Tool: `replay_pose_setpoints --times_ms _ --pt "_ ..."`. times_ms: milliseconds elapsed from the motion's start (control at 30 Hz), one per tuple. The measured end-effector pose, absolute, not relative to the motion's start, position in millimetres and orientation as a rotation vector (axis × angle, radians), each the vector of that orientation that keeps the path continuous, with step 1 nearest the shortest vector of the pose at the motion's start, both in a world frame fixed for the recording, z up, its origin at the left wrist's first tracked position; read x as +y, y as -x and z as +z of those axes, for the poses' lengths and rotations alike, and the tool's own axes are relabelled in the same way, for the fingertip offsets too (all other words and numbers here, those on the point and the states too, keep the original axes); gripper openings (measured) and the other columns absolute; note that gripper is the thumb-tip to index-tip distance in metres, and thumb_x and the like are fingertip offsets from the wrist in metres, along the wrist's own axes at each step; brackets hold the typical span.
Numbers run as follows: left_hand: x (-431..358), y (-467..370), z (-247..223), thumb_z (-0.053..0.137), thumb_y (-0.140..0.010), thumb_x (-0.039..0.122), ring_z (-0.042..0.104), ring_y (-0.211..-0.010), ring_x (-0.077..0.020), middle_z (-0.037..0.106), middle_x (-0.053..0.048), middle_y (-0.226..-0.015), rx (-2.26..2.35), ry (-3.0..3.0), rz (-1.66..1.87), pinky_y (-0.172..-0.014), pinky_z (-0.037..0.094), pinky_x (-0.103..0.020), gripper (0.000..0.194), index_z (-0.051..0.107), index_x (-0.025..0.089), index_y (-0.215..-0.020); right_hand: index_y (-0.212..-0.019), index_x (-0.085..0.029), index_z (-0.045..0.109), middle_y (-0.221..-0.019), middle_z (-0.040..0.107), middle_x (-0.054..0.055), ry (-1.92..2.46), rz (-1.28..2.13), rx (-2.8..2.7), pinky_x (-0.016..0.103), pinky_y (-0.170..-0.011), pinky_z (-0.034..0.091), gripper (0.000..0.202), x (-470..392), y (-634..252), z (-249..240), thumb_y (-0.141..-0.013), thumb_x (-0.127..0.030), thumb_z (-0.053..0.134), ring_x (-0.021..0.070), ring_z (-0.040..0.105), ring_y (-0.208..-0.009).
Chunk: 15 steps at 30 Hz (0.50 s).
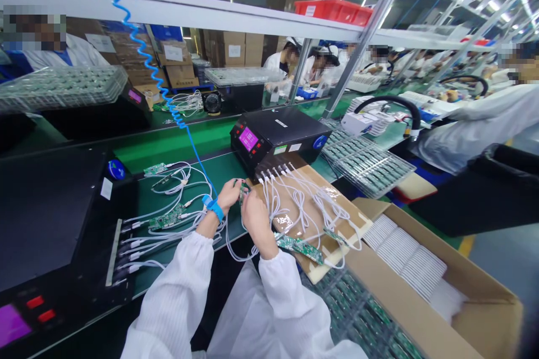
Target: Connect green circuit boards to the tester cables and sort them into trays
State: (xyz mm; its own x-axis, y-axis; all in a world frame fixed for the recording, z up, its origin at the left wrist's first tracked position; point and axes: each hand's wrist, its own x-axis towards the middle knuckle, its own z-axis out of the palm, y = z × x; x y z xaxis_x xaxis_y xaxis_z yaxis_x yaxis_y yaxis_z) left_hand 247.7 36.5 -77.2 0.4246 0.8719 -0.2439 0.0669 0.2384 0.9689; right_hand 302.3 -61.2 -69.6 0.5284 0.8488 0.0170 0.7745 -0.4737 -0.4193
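A small green circuit board (243,193) is held up between my two hands in front of the black tester box. My left hand (228,196), with a blue wrist strap (213,207) on it, is closed on the board's left side. My right hand (255,216) has its fingers closed at the board's lower right; whether they also hold a cable plug is hidden. White cables (273,207) run from the black tester box (280,134) across a brown board (303,219). By my right wrist lies a longer green circuit board (300,248).
On the left, more circuit boards (166,219) with white cables lie on the green mat beside another black box (46,207). An open carton (484,291) with white stacked pieces stands at right. Clear trays of boards (366,160) lie behind it. A blue coiled cord (147,59) hangs down.
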Motion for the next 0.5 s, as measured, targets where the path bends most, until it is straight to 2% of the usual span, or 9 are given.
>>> replay_pose_setpoints --times_ms 133,300,500 --pt "35 -248 -75 0.067 -0.094 0.031 0.055 -0.055 -0.0116 0.069 -0.006 -0.071 1.012 -1.196 0.728 -0.053 0.038 -0.021 0.018 0.066 0.014 -0.095 -0.107 -0.014 0.059 -0.094 0.077 0.016 2.252 0.399 -1.327 0.029 -0.069 0.047 0.023 -81 -298 -85 -0.109 -0.027 0.04 0.0255 0.077 -0.087" --pt "33 -253 -78 0.059 -0.099 0.029 0.055 -0.057 -0.0119 0.07 -0.006 -0.072 1.063 -1.188 0.782 -0.052 0.036 -0.02 0.016 0.065 0.014 -0.1 -0.096 -0.019 0.06 -0.085 0.077 0.006 1.965 0.64 -1.237 0.025 -0.071 0.046 0.023 -82 -298 -100 -0.109 -0.024 0.042 0.0192 0.075 -0.082" --pt "37 -265 -87 0.051 -0.102 0.029 0.057 -0.057 -0.0138 0.067 -0.004 -0.071 1.152 -1.151 0.831 -0.053 0.037 -0.021 0.015 0.059 0.018 -0.103 -0.097 -0.019 0.062 -0.085 0.076 0.005 2.046 0.5 -1.29 0.024 -0.072 0.043 0.024 -80 -298 -101 -0.108 -0.021 0.041 0.0178 0.073 -0.079"
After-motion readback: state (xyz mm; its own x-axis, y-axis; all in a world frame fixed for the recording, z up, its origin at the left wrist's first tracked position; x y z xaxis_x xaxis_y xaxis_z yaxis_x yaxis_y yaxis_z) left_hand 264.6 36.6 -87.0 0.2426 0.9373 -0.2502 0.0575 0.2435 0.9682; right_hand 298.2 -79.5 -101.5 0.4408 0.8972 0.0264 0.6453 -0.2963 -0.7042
